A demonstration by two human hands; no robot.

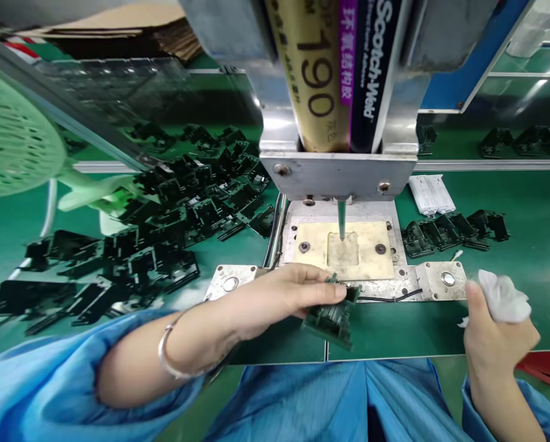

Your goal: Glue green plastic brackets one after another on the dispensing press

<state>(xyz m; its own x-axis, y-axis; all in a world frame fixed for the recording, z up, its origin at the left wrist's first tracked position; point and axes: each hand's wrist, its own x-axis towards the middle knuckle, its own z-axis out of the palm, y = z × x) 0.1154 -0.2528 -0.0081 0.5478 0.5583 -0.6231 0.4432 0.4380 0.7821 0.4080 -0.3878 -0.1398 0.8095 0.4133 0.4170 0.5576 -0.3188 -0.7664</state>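
Note:
My left hand (275,298) pinches a small dark green plastic part (333,316) and holds it just above the front edge of the green table, in front of the dispensing jig. My right hand (491,334) is closed around a crumpled white tissue (503,296) at the right. Directly behind the part, a thin dispensing needle (342,220) points down at a square recess in the cream fixture plate (318,245). Above it a metal holder (339,169) clamps a Scotch-Weld adhesive cartridge (337,73).
A large heap of black plastic parts (164,215) covers the table's left half. A short row of similar parts (450,232) lies right of the jig, with white packets (430,193) behind. A pale green fan (12,141) stands far left. Two round buttons (230,283) (448,279) flank the fixture.

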